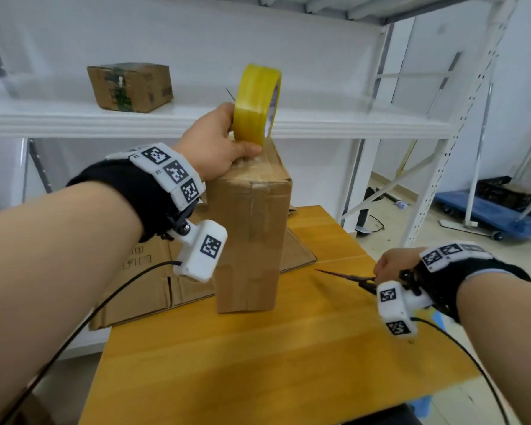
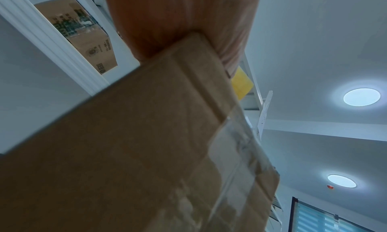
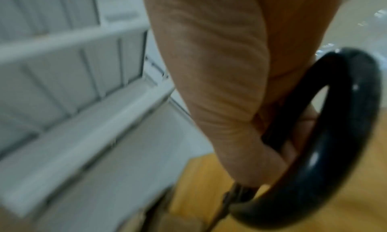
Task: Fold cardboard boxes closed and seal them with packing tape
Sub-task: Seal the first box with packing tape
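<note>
A tall brown cardboard box [image 1: 249,240] stands on end on the yellow wooden table [image 1: 258,363]. Clear tape [image 2: 236,149] runs down its side in the left wrist view. My left hand [image 1: 218,142] rests on the box top and grips a yellow roll of packing tape [image 1: 258,102], held upright on the box's top edge. The roll shows as a yellow patch [image 2: 240,85] behind the box [image 2: 125,144]. My right hand [image 1: 390,268] hovers over the table's right side and holds black-handled scissors [image 1: 347,276], blades pointing left toward the box. Its fingers curl through the handle loop [image 3: 326,144].
Flattened cardboard [image 1: 154,280] lies on the table behind and left of the box. A taped box [image 1: 129,87] sits on the white shelf [image 1: 319,124] beyond. White rack uprights [image 1: 442,148] stand to the right, with a blue cart [image 1: 488,210] on the floor.
</note>
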`<state>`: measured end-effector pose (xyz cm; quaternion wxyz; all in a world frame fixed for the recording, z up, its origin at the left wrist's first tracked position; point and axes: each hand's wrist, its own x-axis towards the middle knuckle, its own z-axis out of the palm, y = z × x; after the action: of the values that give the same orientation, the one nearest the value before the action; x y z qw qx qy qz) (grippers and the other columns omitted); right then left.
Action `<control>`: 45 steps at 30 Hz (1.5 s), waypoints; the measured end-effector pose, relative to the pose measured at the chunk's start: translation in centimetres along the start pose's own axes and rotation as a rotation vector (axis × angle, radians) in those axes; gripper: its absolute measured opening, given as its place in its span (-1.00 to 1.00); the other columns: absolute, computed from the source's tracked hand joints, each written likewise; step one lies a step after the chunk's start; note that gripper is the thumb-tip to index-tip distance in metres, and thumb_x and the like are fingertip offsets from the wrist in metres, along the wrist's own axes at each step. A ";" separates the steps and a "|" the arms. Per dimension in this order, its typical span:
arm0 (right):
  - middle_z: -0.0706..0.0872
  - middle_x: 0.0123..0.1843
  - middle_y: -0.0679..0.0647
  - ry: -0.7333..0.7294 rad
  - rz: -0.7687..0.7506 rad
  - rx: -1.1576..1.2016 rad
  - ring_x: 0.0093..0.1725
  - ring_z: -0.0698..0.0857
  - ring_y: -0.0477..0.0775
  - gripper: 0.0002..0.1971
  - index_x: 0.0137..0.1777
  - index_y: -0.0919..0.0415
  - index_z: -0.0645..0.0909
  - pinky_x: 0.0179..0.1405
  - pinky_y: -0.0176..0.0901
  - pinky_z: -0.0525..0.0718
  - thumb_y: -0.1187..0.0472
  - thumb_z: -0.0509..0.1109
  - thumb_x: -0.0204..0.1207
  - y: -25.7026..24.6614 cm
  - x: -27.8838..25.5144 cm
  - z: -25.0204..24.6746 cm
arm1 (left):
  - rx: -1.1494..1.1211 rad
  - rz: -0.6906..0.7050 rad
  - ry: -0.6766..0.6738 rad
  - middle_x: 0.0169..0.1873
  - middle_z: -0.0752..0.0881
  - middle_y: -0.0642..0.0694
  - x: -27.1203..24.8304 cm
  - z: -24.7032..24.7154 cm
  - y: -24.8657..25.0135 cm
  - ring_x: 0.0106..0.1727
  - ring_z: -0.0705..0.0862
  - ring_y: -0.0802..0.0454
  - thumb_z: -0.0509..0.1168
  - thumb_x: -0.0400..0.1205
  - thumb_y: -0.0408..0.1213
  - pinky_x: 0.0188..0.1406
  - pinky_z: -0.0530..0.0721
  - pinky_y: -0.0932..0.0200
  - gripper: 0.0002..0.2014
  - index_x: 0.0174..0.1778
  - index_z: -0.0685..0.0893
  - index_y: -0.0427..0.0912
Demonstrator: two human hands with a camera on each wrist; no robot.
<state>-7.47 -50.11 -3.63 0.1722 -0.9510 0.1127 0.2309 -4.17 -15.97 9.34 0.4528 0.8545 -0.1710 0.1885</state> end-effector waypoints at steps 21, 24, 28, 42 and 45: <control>0.79 -0.06 0.03 0.107 -0.504 0.105 -0.14 0.72 0.03 -0.26 0.03 -0.15 0.71 0.15 0.10 0.75 -0.28 0.81 -0.23 -10.1 -9.4 -12.3 | 0.067 -0.012 0.017 0.12 0.72 0.00 0.1 0.0 0.1 0.12 0.69 -0.02 0.48 0.56 -0.03 0.23 0.65 -0.15 -0.50 0.36 0.48 0.01; 0.83 -0.07 -0.07 0.113 -0.521 0.034 0.00 0.77 0.14 -0.20 -0.05 -0.25 0.72 0.31 0.29 0.71 -0.38 0.78 -0.41 -11.1 -9.6 -12.7 | 0.058 -0.003 0.016 0.13 0.71 -0.01 0.1 0.2 0.2 0.17 0.67 0.00 0.47 0.57 -0.07 0.27 0.63 -0.12 -0.51 0.37 0.47 -0.02; 0.82 -0.08 -0.13 0.208 -0.551 -0.060 -0.08 0.75 -0.05 -0.34 0.05 -0.24 0.69 0.14 -0.01 0.63 -0.29 0.69 -0.14 -13.2 -10.4 -12.7 | 0.050 0.010 0.008 0.20 0.69 -0.02 0.0 0.1 0.3 0.26 0.63 -0.01 0.47 0.58 -0.09 0.34 0.57 -0.10 -0.49 0.41 0.47 -0.05; 0.76 -0.25 -0.16 0.192 -0.548 -0.024 -0.38 0.65 -0.28 -0.48 0.05 -0.17 0.71 -0.08 -0.11 0.53 -0.19 0.67 0.05 -14.3 -9.6 -12.1 | -0.021 -0.035 0.013 0.24 0.68 -0.01 0.7 -0.4 -0.2 0.28 0.62 0.03 0.47 0.58 -0.12 0.35 0.58 -0.04 -0.46 0.46 0.47 -0.04; 0.76 -0.29 -0.18 0.200 -0.555 -0.035 -0.39 0.61 -0.22 -0.50 0.05 -0.17 0.71 -0.13 -0.11 0.55 -0.19 0.68 0.07 -14.6 -9.3 -12.1 | -0.020 -0.031 0.012 0.22 0.69 -0.01 0.8 -0.3 -0.2 0.27 0.62 0.04 0.48 0.57 -0.12 0.35 0.58 -0.03 -0.46 0.44 0.48 -0.04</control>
<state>-6.46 -40.09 14.94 0.2005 -0.9662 -0.1394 0.0823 -3.42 -15.69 9.70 0.4651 0.8515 -0.1569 0.1846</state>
